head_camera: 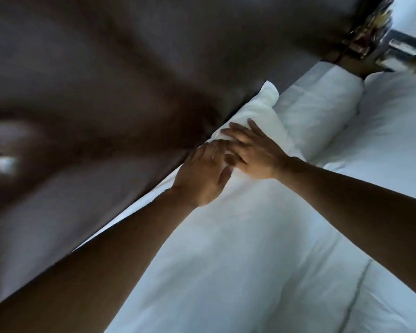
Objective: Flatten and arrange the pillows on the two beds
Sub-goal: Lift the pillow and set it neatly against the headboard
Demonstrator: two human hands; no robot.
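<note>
Now both hands lie flat, fingers spread — left hand [202,175] and right hand [252,152] touching on the pillow [257,111], headboard [106,68] at ten o'clock.

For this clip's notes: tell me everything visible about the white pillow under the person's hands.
The pillow is white, soft and plump, in a smooth cloth case with light creases. It lies along the dark headboard, one pointed corner sticking up against it. The left hand and right hand both press flat on its near end, fingers spread and straight. A second white pillow lies beside it, touching. Its underside is hidden.
</note>
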